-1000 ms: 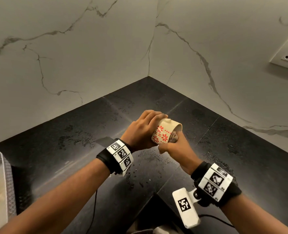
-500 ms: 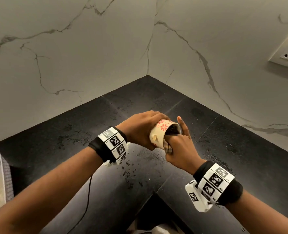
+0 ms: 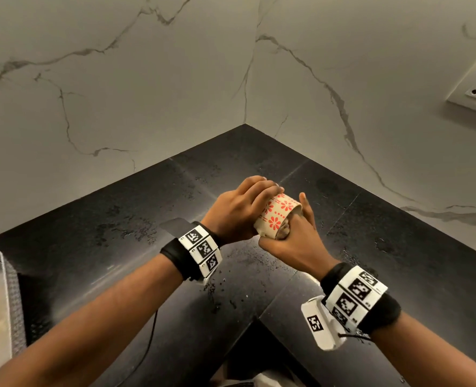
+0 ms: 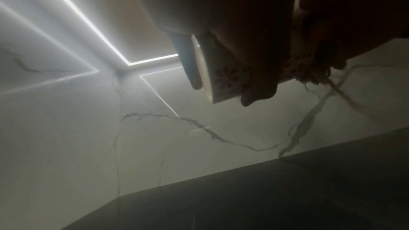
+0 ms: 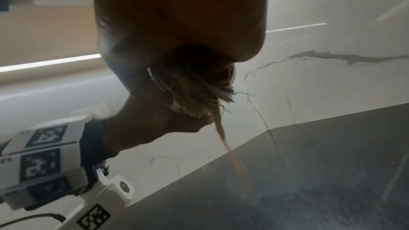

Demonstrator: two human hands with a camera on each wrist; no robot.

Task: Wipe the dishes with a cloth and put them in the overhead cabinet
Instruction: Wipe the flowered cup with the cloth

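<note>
The cup (image 3: 277,216) is held in the air over the black bench (image 3: 399,219), near its inner corner, tipped on its side; its long axis runs from the left hand (image 3: 238,212) toward the right hand (image 3: 292,241), mouth facing right; the left grip is wrapped round the base end, fingers curled over the flowered wall; the right grip is bunched on the cloth (image 5: 199,85), stuffed into the cup's mouth, frayed threads trailing down; wiping looks underway inside; for the cabinet, the left hand already has the cup and seems the one to lift it, once the right draws the cloth straight out along that axis.
</note>
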